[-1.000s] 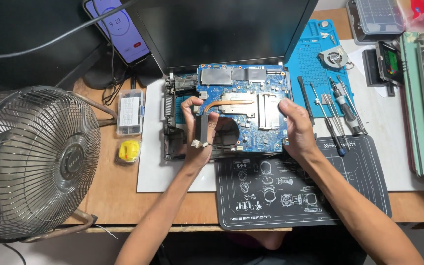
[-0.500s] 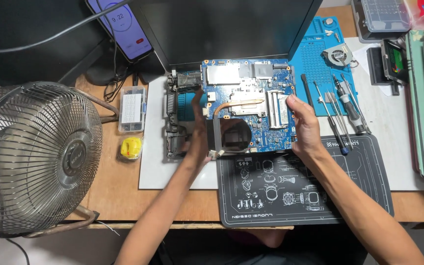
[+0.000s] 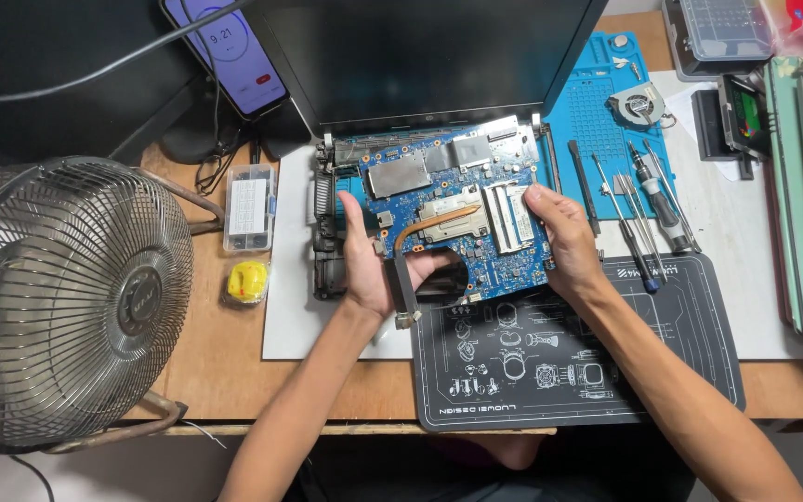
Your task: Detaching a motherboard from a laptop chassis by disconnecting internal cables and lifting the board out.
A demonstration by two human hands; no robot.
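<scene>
A blue laptop motherboard with a copper heat pipe and silver shields lies tilted over the open laptop base. My left hand grips the board's left edge, thumb on top, beside a dark flat ribbon cable that hangs from the board. My right hand holds the board's right edge, fingers over the memory slots. The dark laptop lid stands open behind.
A metal desk fan sits at the left. A phone, a clear parts box and a yellow round object lie nearby. Screwdrivers, a blue mat with a cooling fan, and a black mat are at the right.
Both hands have shifted the motherboard slightly back toward the laptop lid, and it now lies lower over the base. The camera view has moved a little.
</scene>
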